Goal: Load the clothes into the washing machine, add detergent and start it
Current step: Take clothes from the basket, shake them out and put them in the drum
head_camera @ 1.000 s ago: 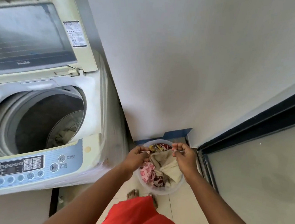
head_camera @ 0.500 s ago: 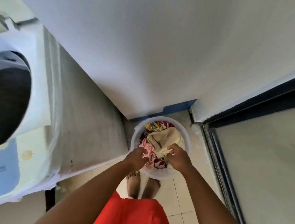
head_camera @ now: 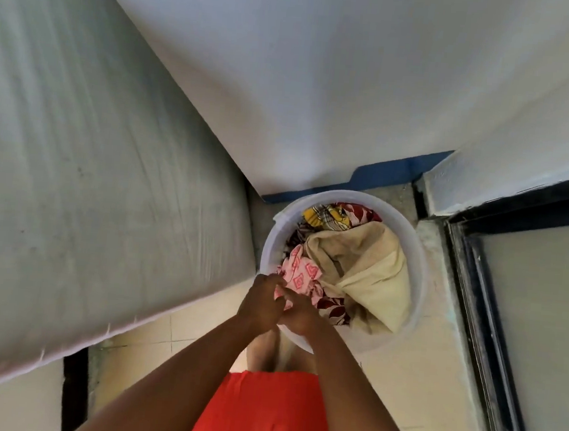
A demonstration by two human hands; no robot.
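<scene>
1. Head view: 1 white basin (head_camera: 420,261) on the floor beside 1 washing machine (head_camera: 91,164).
2. Inside: 1 beige cloth (head_camera: 368,264), 1 pink patterned cloth (head_camera: 302,272), 1 yellow cloth (head_camera: 327,217).
3. 2 grips, left hand (head_camera: 261,304) and right hand (head_camera: 298,314), touching, pinching the pink patterned cloth at the near rim.

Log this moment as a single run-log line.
stage: picking clothes | left hand and right hand: both gripping pink patterned cloth | white basin: on floor, still full | washer side: left
</scene>
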